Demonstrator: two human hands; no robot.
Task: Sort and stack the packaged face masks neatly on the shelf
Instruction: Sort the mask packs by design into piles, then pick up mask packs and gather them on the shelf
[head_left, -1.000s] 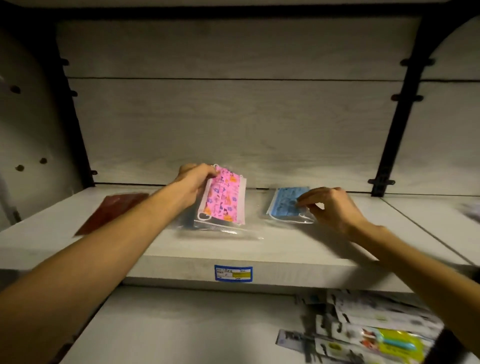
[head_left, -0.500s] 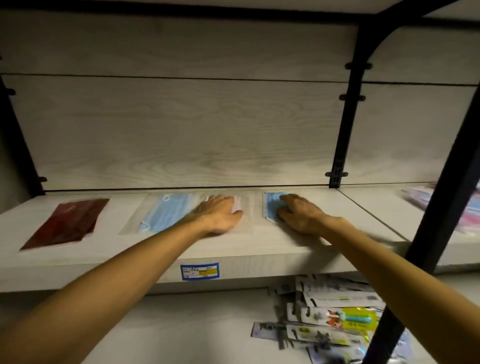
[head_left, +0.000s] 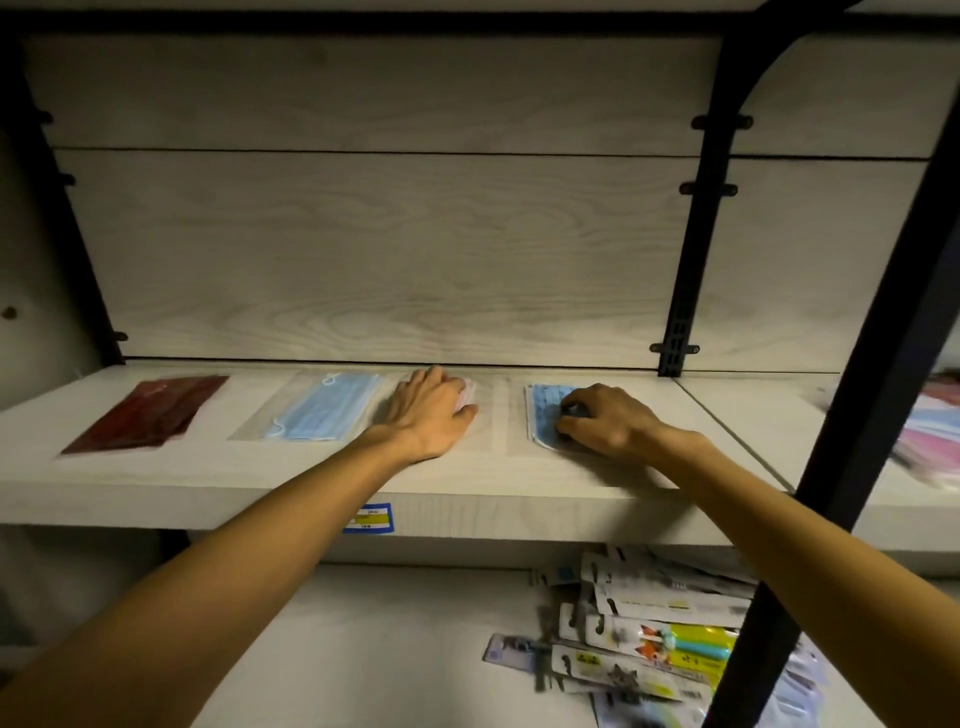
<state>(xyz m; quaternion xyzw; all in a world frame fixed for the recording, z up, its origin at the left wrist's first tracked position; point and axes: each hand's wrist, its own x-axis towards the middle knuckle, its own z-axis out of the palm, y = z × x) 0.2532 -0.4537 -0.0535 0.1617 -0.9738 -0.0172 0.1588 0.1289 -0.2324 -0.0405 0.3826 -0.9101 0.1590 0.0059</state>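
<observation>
A row of packaged face masks lies on the pale wooden shelf (head_left: 260, 488). A dark red pack (head_left: 148, 413) is at the left, and a light blue pack (head_left: 324, 410) is beside it. My left hand (head_left: 428, 413) lies flat on a pink pack (head_left: 469, 393), hiding most of it. To the right, my right hand (head_left: 605, 421) rests on a blue patterned pack (head_left: 543, 415) with curled fingers touching its top.
A black upright post (head_left: 852, 415) crosses the right foreground. More pink and blue mask packs (head_left: 930, 441) lie blurred on the neighbouring shelf at far right. Several carded packages (head_left: 654, 634) are piled on the lower shelf. A blue-yellow price label (head_left: 370, 518) marks the shelf edge.
My left hand has laid the pink pack flat beside the light blue one and now presses it. The right hand stays on the blue patterned pack. The view shifted right.
</observation>
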